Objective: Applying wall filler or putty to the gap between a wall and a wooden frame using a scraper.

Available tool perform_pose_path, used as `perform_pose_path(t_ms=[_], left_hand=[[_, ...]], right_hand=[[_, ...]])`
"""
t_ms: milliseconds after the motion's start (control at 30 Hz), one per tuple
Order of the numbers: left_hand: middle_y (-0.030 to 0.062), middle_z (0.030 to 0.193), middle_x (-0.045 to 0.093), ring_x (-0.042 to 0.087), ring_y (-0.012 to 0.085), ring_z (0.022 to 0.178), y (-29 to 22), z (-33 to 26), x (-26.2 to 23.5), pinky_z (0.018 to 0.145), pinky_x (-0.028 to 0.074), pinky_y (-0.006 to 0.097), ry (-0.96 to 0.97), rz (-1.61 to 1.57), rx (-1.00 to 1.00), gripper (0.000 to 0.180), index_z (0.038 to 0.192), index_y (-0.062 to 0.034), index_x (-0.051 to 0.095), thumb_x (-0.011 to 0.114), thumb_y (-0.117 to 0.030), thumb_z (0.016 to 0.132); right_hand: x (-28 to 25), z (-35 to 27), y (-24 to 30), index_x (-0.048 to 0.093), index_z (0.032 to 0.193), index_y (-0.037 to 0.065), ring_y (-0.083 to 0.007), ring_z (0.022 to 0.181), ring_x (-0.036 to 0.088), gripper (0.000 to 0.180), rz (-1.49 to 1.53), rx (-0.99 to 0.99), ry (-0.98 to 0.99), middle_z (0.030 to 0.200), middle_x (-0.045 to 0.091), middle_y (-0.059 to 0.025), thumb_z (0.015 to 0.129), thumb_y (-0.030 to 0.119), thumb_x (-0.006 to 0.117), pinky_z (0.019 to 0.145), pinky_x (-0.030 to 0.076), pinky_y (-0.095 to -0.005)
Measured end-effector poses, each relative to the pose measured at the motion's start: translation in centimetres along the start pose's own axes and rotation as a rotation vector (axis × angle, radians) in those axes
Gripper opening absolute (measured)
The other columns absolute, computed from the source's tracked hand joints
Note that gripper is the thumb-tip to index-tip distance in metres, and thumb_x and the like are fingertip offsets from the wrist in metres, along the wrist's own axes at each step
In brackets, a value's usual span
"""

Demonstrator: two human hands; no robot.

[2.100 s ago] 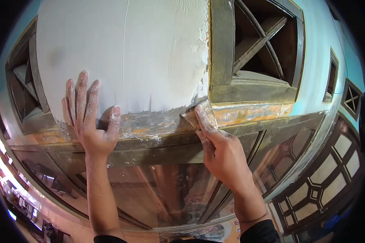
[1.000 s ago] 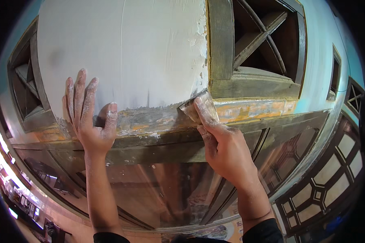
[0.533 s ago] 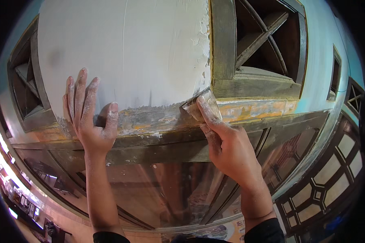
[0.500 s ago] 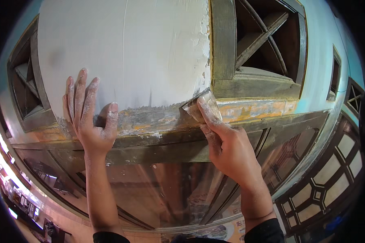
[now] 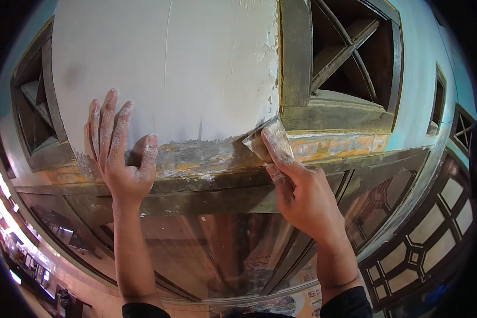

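Note:
My right hand (image 5: 302, 185) grips a small metal putty knife (image 5: 262, 140), thumb along its blade. The blade's edge touches the lower right corner of the white plastered wall (image 5: 196, 69), beside a wooden vent frame. My left hand (image 5: 121, 148) lies against the wall's lower left part, fingers stretched upward and spread, holding nothing. White dust coats the fingers of both hands. Between them runs a rough band (image 5: 196, 156) of grey and orange patches below the smooth plaster. Chipped plaster marks the wall's right edge. The putty knife's grip end is hidden in my palm.
At upper right is a wooden vent (image 5: 350, 53) with crossed bars; another vent (image 5: 34, 100) stands at the left. Under the band runs a dark wooden beam (image 5: 212, 200) above reflective glass panels (image 5: 196, 249). A latticed door (image 5: 424, 241) is at lower right, tiled floor (image 5: 95, 289) at lower left.
The view has shifted slightly, so the wall and vents sit a little farther right. The putty knife stays at the plaster's lower corner, and my left hand keeps its place on the wall.

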State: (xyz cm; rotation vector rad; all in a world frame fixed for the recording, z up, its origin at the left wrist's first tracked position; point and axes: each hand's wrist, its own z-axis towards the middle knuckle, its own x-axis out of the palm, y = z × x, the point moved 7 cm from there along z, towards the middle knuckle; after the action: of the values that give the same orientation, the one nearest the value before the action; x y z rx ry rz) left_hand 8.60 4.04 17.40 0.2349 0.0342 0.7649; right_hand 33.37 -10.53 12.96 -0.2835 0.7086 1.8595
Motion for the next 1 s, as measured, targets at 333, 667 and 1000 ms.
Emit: perform_pose_path(t_ms=[333, 667, 1000], left_hand=[[0.0166, 0.159, 0.054, 0.042, 0.0424, 0.152, -0.4, 0.0, 0.0, 0.125, 0.026, 0.057, 0.046, 0.039, 0.015, 0.051, 0.140, -0.0016, 0.065, 0.068, -0.026, 0.096], [0.0156, 0.153, 0.060, 0.045, 0.0427, 0.149, -0.2, 0.3, 0.1, 0.123, 0.028, 0.055, -0.017, -0.012, 0.013, 0.052, 0.132, -0.0025, 0.070, 0.073, -0.023, 0.084], [0.0156, 0.153, 0.060, 0.045, 0.0431, 0.148, -0.3, 0.3, 0.0, 0.123, 0.029, 0.055, -0.014, -0.020, 0.021, 0.052, 0.132, -0.0030, 0.070, 0.074, -0.023, 0.085]], right_hand=[[0.1, -0.1, 0.1, 0.072, 0.120, 0.006, -0.0470, 0.074, 0.067, 0.024, -0.038, 0.013, 0.031, 0.078, 0.068, -0.0245, 0.098, 0.011, 0.067, 0.063, 0.053, -0.0532], [0.6, -0.2, 0.3, 0.072, 0.123, 0.007, -0.0477, 0.074, 0.067, 0.026, -0.003, -0.011, 0.002, 0.078, 0.068, -0.0241, 0.098, 0.011, 0.067, 0.063, 0.053, -0.0540], [1.0, -0.5, 0.5, 0.072, 0.119, 0.006, -0.0475, 0.074, 0.067, 0.023, -0.005, 0.023, 0.014, 0.080, 0.070, -0.0243, 0.097, 0.010, 0.066, 0.064, 0.054, -0.0538]])
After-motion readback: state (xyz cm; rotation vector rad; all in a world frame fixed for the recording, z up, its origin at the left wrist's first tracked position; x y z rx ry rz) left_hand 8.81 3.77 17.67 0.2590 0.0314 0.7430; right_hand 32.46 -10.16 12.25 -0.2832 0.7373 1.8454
